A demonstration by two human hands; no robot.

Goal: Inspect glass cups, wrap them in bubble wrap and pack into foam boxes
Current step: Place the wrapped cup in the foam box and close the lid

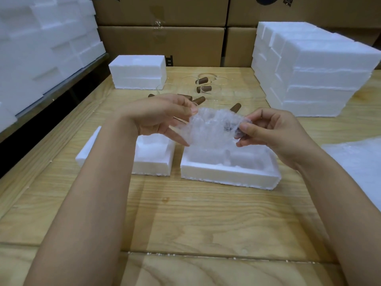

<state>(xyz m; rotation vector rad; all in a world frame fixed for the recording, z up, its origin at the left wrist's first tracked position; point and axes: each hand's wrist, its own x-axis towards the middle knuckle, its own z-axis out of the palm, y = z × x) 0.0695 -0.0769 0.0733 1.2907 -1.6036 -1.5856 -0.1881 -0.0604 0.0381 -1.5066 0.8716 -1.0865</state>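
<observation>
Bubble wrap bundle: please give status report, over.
The bubble wrap bundle pinched by left hand and right hand. Held above open foam box, not yet inside. Nothing in between.

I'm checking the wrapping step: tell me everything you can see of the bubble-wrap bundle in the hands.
The bubble-wrap bundle is a crumpled, translucent white wad of bubbled plastic film, held in the air above the open foam box. The left hand pinches its upper left edge; the right hand pinches its right end, where something dark shows through. Its contents cannot be made out.
</observation>
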